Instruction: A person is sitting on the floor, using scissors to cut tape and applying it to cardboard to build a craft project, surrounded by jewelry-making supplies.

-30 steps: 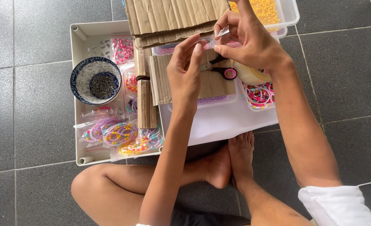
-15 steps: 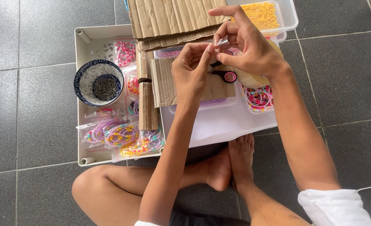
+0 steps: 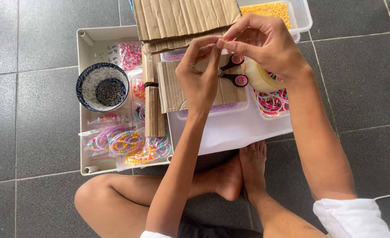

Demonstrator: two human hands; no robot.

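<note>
grip: left hand and right hand fingertips pinched together on something too small to tell | below: black scissors with pink-lined handles on corrugated brown cardboard sheet | far: clear tub of yellow beads | advice: keep pinch steady, hands close.

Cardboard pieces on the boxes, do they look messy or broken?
A bit. The cardboard pieces are stripped to bare ridges with ragged edges, and they lie crooked across the clear boxes. Nothing has spilled: the beads sit in their tub.
</note>
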